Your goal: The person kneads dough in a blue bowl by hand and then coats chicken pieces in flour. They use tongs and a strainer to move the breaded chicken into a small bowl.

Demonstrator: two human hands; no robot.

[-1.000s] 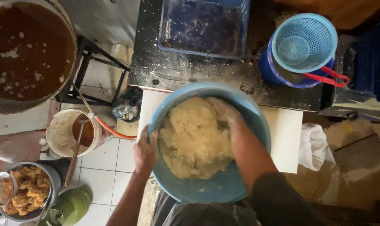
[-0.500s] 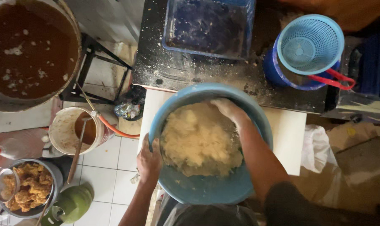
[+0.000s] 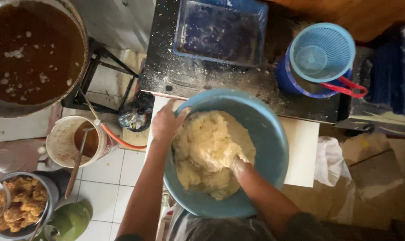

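View from above of a person working pale yellow dough (image 3: 210,151) in a wide blue bowl (image 3: 269,134), which sits on a white board at the edge of a dark, flour-dusted desk (image 3: 189,80). The dough already holds together as one rough, shaggy mass with no loose dry flour showing in the bowl, so the mixing looks largely done; its lumpy, torn surface suggests the kneading is only partway and smoothing is left to do. The left hand (image 3: 165,125) grips the bowl's near-left rim, fingers curled over the edge and thumb toward the dough, steadying the bowl. The right hand (image 3: 239,164) is pushed down into the dough at the mass's right side, wrist bent, forearm coming in from the lower right; its fingers are buried, so whether they are spread or closed on dough cannot be told. On the desk beyond the bowl lie a blue tray (image 3: 220,31) and a blue strainer (image 3: 322,56) set in a jug. To the left, on the floor side (white tiles), stand a big pot of brown oil (image 3: 33,53), a small bucket (image 3: 73,140) and a dish of fried pieces (image 3: 19,205)
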